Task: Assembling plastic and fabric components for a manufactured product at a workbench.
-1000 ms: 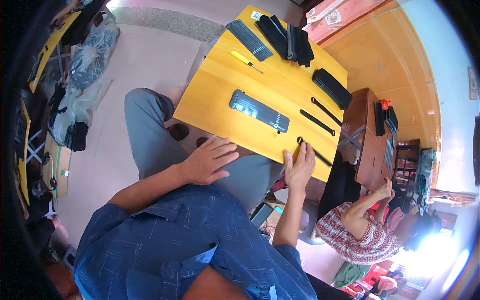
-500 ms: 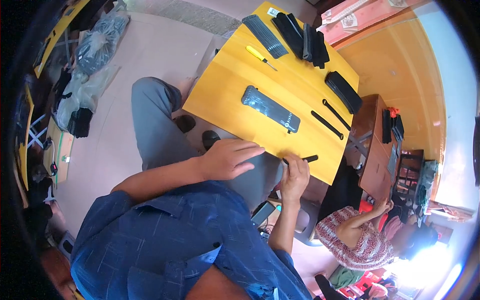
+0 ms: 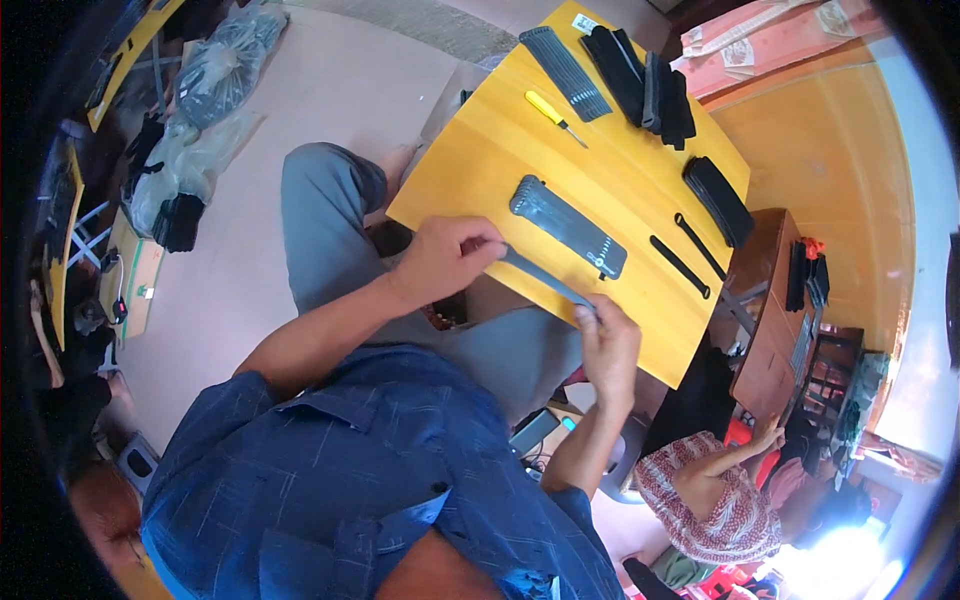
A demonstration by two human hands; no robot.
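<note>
A dark grey strap (image 3: 545, 275) is stretched between my two hands just over the near edge of the yellow table (image 3: 440, 190). My left hand (image 3: 445, 260) pinches its left end. The other end is in the fingers of my right hand (image 3: 608, 345). Beyond the strap lies a neat stack of grey straps (image 3: 565, 222), with small marks at its right end. Two loose black straps (image 3: 680, 267) with ring-like ends rest to the right of that stack. Farther right sits a thick black bundle of straps (image 3: 718, 200).
Toward the far edge are a yellow-handled screwdriver (image 3: 545, 107), a row of grey straps (image 3: 565, 72) and several black bundles (image 3: 640, 85). A person in a patterned top (image 3: 705, 495) sits at the right, near a brown table (image 3: 765, 350). Plastic bags (image 3: 225, 75) lie on the floor at left.
My left hand, outstretched and empty before, has closed on one end of the strap. The strap, earlier in my right hand alone, is now pulled out between both hands. The view has shifted slightly.
</note>
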